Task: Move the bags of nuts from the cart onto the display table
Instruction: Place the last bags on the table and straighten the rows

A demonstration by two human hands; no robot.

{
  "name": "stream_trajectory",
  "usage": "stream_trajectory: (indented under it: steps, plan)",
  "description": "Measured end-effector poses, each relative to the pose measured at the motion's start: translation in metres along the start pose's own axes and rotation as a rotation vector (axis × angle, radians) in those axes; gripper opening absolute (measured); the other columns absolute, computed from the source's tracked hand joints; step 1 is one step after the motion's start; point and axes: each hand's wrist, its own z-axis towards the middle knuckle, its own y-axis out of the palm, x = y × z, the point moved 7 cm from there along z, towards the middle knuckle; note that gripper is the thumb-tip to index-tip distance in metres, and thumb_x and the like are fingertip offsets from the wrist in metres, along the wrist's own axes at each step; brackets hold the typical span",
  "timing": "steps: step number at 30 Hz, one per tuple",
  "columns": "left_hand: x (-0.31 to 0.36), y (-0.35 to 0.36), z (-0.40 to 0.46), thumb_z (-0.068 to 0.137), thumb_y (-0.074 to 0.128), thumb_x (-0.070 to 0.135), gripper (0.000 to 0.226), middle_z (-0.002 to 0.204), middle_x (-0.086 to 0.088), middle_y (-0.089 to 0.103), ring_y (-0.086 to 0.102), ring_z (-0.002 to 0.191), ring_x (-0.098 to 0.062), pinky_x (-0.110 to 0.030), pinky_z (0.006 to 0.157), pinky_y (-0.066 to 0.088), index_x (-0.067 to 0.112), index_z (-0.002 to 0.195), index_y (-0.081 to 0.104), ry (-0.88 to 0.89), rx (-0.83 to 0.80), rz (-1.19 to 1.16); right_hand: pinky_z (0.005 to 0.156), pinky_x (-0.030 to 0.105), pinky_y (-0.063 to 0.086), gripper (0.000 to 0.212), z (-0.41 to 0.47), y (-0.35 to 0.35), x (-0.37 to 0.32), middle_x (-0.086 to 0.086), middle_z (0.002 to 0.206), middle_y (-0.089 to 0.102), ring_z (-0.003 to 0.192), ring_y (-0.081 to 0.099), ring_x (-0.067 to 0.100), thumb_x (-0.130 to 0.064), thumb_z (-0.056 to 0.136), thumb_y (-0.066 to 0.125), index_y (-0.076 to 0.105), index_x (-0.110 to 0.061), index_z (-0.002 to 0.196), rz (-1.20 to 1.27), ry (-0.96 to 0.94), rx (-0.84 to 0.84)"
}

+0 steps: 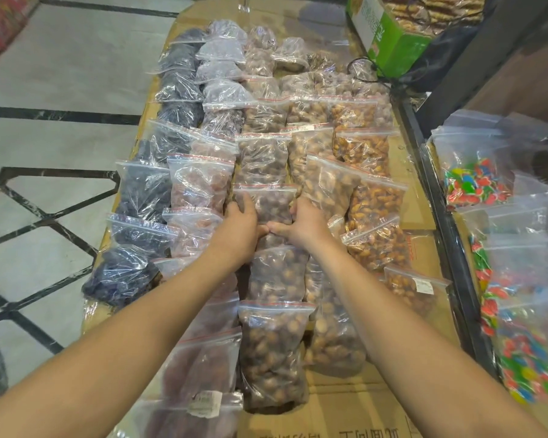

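The bag of nuts point(274, 203) lies on the cardboard-covered worktop point(345, 403) between both hands, left hand point(239, 219) and right hand point(304, 221) gripping its opposite lower edges, its long axis pointing away from the person.

Display table, cardboard-covered

Flattened brown cardboard point(377, 403) covered the table; clear zip-top bags of nuts and dark dried fruit point(268, 156) lay on it in rows.

Floor on the left of the frame is pale grey tile point(60, 74) crossed by dark marble inlay strips point(54, 115), with a black metal shelf frame point(437, 172) running down the right side and flattened brown cardboard point(355, 409) along the bottom.
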Motion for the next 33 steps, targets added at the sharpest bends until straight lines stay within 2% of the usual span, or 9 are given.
stream_trajectory:
  steps: [4, 8, 10, 13, 16, 18, 20, 24, 33]
  plan:
    - [-0.001, 0.01, -0.009, 0.104, 0.054, 0.028, 0.075, 0.163, -0.03, 0.007, 0.05, 0.129, -0.049, -0.046, 0.1, 0.049, 0.003, 0.16, 0.01, 0.074, -0.075, 0.08, 0.081, 0.032, 0.049, 0.054, -0.004, 0.003, 0.005, 0.0, 0.114, 0.061, 0.102, 0.059, 0.018, -0.036, 0.082, 0.086, 0.051, -0.016, 0.118, -0.029, 0.021, -0.131]
    - [-0.004, 0.014, -0.01, 0.104, 0.051, 0.015, 0.083, 0.167, -0.023, -0.019, 0.041, 0.142, -0.044, -0.044, 0.105, 0.047, 0.006, 0.161, -0.009, 0.013, -0.188, 0.151, 0.083, 0.025, 0.036, 0.065, -0.009, 0.002, -0.008, 0.002, 0.124, 0.059, 0.11, 0.054, 0.014, -0.032, 0.084, 0.085, 0.051, -0.007, 0.133, -0.142, -0.063, -0.106]
    - [0.0, 0.018, -0.009, 0.103, 0.051, 0.013, 0.09, 0.163, -0.023, -0.03, 0.04, 0.141, -0.044, -0.046, 0.106, 0.045, 0.003, 0.158, -0.018, -0.034, -0.251, 0.217, 0.084, 0.025, 0.039, 0.077, -0.013, 0.007, -0.012, 0.003, 0.134, 0.06, 0.121, 0.059, 0.019, -0.033, 0.082, 0.088, 0.046, -0.005, 0.14, -0.146, -0.057, -0.177]
    - [0.006, 0.018, -0.009, 0.103, 0.054, 0.021, 0.097, 0.157, -0.024, -0.04, 0.024, 0.15, -0.045, -0.051, 0.114, 0.037, 0.001, 0.154, -0.026, -0.107, -0.284, 0.289, 0.087, 0.026, 0.043, 0.085, -0.019, 0.011, -0.018, 0.01, 0.137, 0.056, 0.119, 0.058, 0.025, -0.037, 0.078, 0.09, 0.044, -0.003, 0.141, -0.259, -0.111, -0.163]
    - [0.012, 0.02, -0.013, 0.101, 0.053, 0.006, 0.094, 0.155, -0.023, -0.042, 0.0, 0.155, -0.045, -0.053, 0.123, 0.026, -0.002, 0.153, -0.024, -0.052, -0.251, 0.283, 0.113, 0.037, 0.042, 0.096, -0.033, 0.015, -0.019, 0.021, 0.157, 0.031, 0.141, 0.044, 0.034, -0.02, 0.084, 0.085, 0.025, -0.005, 0.158, -0.311, -0.211, -0.051]
    - [0.014, 0.023, -0.017, 0.101, 0.046, -0.001, 0.087, 0.158, -0.024, -0.037, -0.012, 0.154, -0.043, -0.051, 0.126, 0.016, -0.003, 0.154, -0.023, 0.047, -0.23, 0.321, 0.123, 0.049, 0.032, 0.085, -0.04, 0.023, -0.023, 0.016, 0.17, 0.009, 0.155, 0.02, 0.04, -0.007, 0.094, 0.069, 0.02, -0.009, 0.162, -0.511, -0.331, -0.044]
    - [0.011, 0.032, -0.023, 0.104, 0.039, 0.004, 0.08, 0.161, -0.02, -0.034, -0.018, 0.155, -0.038, -0.049, 0.127, 0.009, 0.001, 0.155, -0.022, 0.12, -0.274, 0.36, 0.126, 0.055, 0.023, 0.071, -0.04, 0.033, -0.019, 0.006, 0.174, -0.005, 0.158, -0.002, 0.041, -0.016, 0.105, 0.053, 0.014, -0.012, 0.165, -0.697, -0.308, -0.155]
    - [0.007, 0.039, -0.019, 0.104, 0.043, 0.01, 0.087, 0.161, -0.015, -0.036, -0.024, 0.153, -0.032, -0.047, 0.128, 0.001, 0.006, 0.154, -0.028, 0.136, -0.348, 0.403, 0.127, 0.06, 0.008, 0.075, -0.033, 0.042, -0.009, -0.005, 0.168, -0.03, 0.151, -0.032, 0.041, -0.037, 0.11, 0.036, -0.014, -0.018, 0.164, -0.777, -0.099, -0.388]
    - [0.011, 0.03, -0.025, 0.1, 0.048, 0.008, 0.091, 0.163, -0.016, -0.032, -0.018, 0.155, -0.034, -0.051, 0.126, 0.003, 0.005, 0.156, -0.025, 0.111, -0.402, 0.397, 0.125, 0.056, -0.006, 0.085, -0.045, 0.038, -0.015, -0.009, 0.167, -0.032, 0.152, -0.032, 0.035, -0.029, 0.102, 0.042, -0.017, -0.022, 0.163, -0.622, -0.069, -0.453]
